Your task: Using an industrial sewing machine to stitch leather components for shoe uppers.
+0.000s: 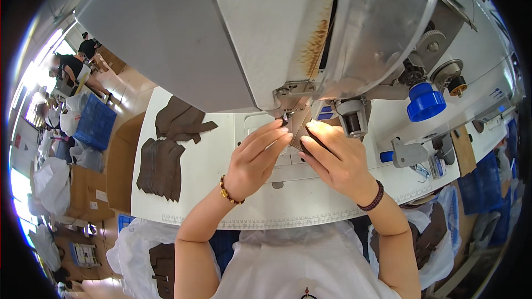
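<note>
Both hands meet at the needle area of a large grey-white sewing machine [244, 33]. Between them is a small brown leather-like piece [300, 123], its lighter face showing a line of stitches or holes. My left hand [252, 160] pinches its left side, fingertips close by the presser foot [286, 116]. On the right edge, my right hand [344, 161] grips the piece with thumb and fingers. The machine head partly hides the piece's far end. Further left on the white table [266, 206] lie a neat row of overlapping brown pieces [160, 169] and a looser pile [180, 119].
A blue round cup-like part [425, 102] juts from the machine at right, near small scissors [422, 173]. Plastic-lined bins with brown pieces stand below the table at left [133, 249] and right [446, 260]. Cardboard boxes [88, 191] and other people [69, 69] are at far left.
</note>
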Motion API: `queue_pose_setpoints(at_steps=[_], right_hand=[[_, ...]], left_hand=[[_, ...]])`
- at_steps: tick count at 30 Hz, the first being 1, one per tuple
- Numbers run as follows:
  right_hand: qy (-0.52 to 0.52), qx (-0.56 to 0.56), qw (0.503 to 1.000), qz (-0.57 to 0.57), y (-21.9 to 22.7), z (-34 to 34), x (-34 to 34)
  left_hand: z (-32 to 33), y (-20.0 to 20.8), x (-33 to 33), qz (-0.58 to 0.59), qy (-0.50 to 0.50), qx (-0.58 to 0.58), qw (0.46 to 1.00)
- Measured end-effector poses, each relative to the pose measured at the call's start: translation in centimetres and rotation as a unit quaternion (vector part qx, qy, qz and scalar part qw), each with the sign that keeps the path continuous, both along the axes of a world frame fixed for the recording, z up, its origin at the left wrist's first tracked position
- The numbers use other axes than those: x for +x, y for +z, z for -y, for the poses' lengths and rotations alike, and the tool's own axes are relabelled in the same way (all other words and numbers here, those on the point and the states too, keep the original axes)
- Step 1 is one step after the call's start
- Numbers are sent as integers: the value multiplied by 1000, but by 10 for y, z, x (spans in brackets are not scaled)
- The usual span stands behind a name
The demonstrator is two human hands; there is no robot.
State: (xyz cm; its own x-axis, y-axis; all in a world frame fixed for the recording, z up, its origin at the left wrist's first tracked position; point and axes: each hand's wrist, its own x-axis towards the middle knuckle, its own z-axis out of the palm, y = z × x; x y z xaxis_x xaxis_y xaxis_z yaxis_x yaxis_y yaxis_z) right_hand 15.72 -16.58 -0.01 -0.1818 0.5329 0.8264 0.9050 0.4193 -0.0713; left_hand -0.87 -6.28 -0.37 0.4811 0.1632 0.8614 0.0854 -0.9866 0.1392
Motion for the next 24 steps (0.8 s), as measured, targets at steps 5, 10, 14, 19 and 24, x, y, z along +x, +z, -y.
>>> queue_pose_setpoints(at_steps=[5, 10, 14, 19, 24], right_hand=[[-20, 12, 1000, -13, 0, -1, -5], [-52, 24, 998, -3, 1, 1, -10], [-66, 16, 998, 13, 3, 1, -11], [-70, 14, 997, 15, 3, 4, -12], [-93, -19, 995, 20, 0, 12, -13]], left_hand=[[-10, 4, 0, -19, -54, -5, 998], [-12, 8, -3, -40, -64, -31, 997], [-13, 10, -3, -31, -74, -77, 994], [-15, 13, -4, -67, -64, -11, 996], [-18, 15, -6, -83, -50, 81, 992]])
